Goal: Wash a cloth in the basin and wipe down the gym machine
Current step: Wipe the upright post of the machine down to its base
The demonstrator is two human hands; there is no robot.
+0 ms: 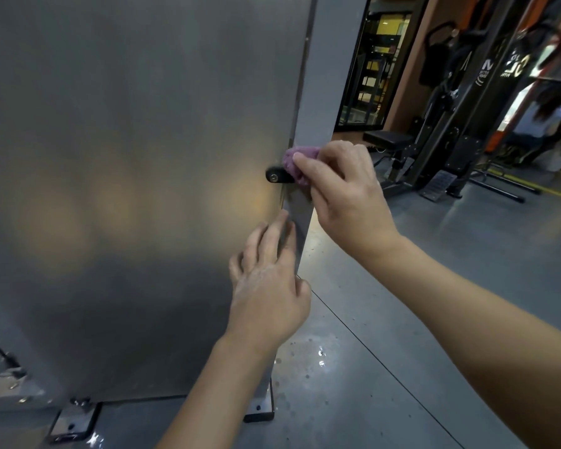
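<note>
Bracing low, the left hand (269,286) is resting flat-fingered on the machine panel (127,189) while the right hand (344,189) is pinching the bunched purple cloth (293,163) against the black knob (274,177), mid-wipe; next, probably working down that edge.

hands (305,241): two, bare, ringless | forearms: bare, sleeveless | wrists: bare

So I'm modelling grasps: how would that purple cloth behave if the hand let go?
The purple cloth sits bunched in the right hand, so it is probably soft and floppy. It likely would not roll. Droplets on the floor suggest it is damp.
</note>
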